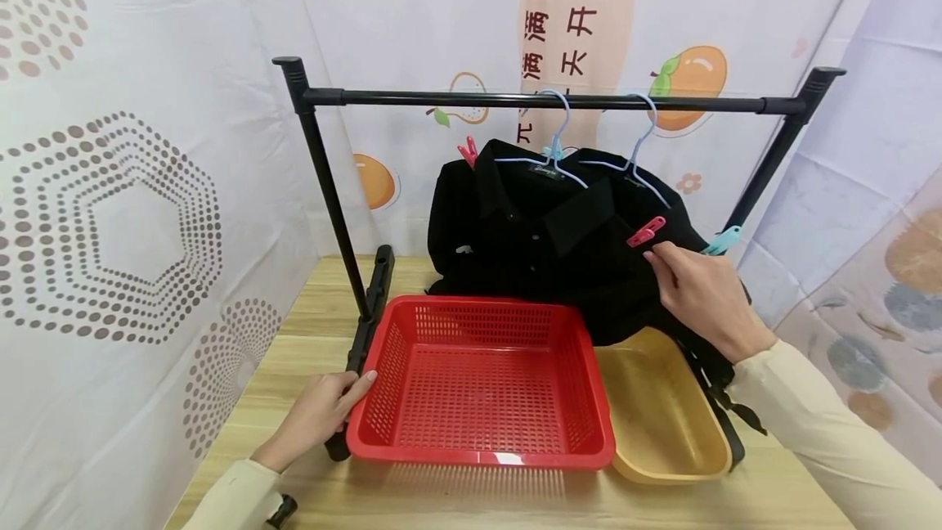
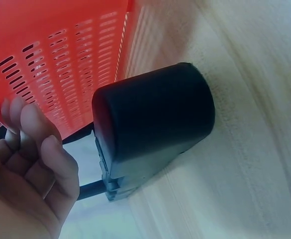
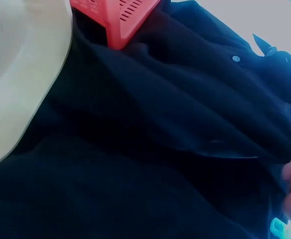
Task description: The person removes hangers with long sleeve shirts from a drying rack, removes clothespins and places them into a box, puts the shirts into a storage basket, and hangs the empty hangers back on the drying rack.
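Note:
My left hand (image 1: 316,415) holds the left rim of a red plastic basket (image 1: 605,432), its curled fingers against the outer wall in the left wrist view. At the right, my right hand (image 1: 702,289) pinches the cloth of the front black shirt (image 1: 515,244), close to a pink clothespin (image 1: 648,231) clipped there. The right wrist view cuts off most of this hand. A second black shirt (image 1: 662,186) hangs behind the front one. Light blue hangers (image 1: 562,125) carry both shirts. A teal clothespin (image 1: 721,242) sits just beyond my right hand.
A black rack has its bar (image 1: 456,100) across the back and a foot (image 1: 379,280) beside the basket. Right of the basket is a yellow tub (image 1: 662,424), partly under the shirts. Red clothespins (image 1: 468,151) grip the front shirt's left shoulder.

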Available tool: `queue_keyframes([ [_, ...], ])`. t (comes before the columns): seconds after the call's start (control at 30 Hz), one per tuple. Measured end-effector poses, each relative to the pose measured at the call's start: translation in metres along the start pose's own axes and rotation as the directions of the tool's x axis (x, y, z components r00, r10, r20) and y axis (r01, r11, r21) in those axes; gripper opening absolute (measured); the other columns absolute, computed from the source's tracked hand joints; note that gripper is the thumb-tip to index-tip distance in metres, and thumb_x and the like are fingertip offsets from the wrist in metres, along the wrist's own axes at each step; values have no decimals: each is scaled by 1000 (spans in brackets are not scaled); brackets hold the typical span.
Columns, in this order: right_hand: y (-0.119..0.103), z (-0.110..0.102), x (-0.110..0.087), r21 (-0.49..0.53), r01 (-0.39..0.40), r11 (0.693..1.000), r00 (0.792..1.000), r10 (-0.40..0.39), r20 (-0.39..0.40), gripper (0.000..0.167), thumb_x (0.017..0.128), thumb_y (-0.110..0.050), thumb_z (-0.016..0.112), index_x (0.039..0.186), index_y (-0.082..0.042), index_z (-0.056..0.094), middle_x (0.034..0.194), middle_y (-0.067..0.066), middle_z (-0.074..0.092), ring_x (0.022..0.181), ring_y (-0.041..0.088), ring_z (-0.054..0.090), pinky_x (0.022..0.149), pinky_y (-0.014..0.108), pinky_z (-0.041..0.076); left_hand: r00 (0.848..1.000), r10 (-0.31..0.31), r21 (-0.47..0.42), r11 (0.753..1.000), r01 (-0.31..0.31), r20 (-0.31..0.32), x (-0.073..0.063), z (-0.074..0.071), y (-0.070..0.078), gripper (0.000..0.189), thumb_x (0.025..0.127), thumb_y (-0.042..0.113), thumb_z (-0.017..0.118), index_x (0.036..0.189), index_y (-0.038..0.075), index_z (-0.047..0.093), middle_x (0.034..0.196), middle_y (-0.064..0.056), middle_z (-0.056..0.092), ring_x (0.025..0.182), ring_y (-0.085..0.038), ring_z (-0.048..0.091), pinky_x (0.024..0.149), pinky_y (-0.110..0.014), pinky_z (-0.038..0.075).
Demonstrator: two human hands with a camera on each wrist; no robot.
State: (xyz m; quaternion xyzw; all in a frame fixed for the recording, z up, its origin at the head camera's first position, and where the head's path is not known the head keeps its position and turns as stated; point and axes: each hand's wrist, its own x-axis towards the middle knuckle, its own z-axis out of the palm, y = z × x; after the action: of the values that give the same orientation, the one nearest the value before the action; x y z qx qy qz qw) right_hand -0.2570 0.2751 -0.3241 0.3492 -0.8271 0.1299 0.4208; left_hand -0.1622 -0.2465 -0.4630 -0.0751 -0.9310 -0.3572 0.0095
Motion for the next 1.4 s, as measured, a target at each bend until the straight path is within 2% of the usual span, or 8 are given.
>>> queue_keyframes([
  [0.2,1,2,3,-5,51,999,995,-52,-81,8,94,-6,65,87,-2,61,61,-2,43,44,13,42,39,32,37,1000,2,16,1000,-2,-9,0,1,0,50,107,46,52,67,17,60,52,8,52,42,-9,51,42,-25,44],
  [0.3,1,2,7,-22,81,997,989,-83,-123,16,98,-11,59,89,1,63,63,3,51,44,17,47,39,35,40,1000,6,25,1000,-6,-20,-1,1,1,50,108,45,53,66,17,59,52,8,51,41,-9,51,42,-25,44],
  [0.43,0,0,11,-35,84,996,984,-89,-155,17,99,-11,59,91,3,65,67,10,60,46,21,53,41,41,45,999,16,39,999,-14,-30,-1,1,1,49,108,44,53,66,18,59,52,9,52,40,-8,51,41,-25,44],
  [0.57,-1,-2,14,-44,78,996,981,-84,-173,22,101,-15,58,92,4,66,71,13,63,48,23,56,43,44,47,1000,9,34,999,-8,-24,-1,2,1,49,108,44,52,68,17,61,52,9,53,41,-9,52,41,-25,45],
  [0.73,-6,-4,18,-58,80,995,966,-92,-242,35,106,-24,54,92,5,68,72,14,65,48,24,56,43,46,45,1000,-6,35,999,7,-25,0,3,1,49,108,46,52,68,17,61,53,9,54,42,-9,51,42,-25,43],
  [1.1,-25,-20,33,-28,14,1000,935,-23,-353,46,108,-33,53,91,6,68,63,12,57,44,23,47,44,45,39,999,4,47,999,-3,-37,-1,3,3,50,109,43,51,67,17,60,52,10,52,41,-8,50,42,-24,41],
  [1.27,-32,-28,39,17,-28,999,923,32,-383,51,107,-39,54,90,6,70,67,14,62,47,23,46,48,39,37,999,14,70,997,-11,-45,-2,3,3,50,109,41,52,65,18,57,51,10,50,41,-7,48,42,-23,40],
  [1.4,-35,-32,37,76,-40,996,927,66,-368,53,106,-41,55,89,6,71,71,14,66,49,18,45,51,30,35,998,22,88,996,-17,-57,-2,3,3,51,109,41,52,63,19,55,50,10,49,41,-7,48,42,-23,39],
])
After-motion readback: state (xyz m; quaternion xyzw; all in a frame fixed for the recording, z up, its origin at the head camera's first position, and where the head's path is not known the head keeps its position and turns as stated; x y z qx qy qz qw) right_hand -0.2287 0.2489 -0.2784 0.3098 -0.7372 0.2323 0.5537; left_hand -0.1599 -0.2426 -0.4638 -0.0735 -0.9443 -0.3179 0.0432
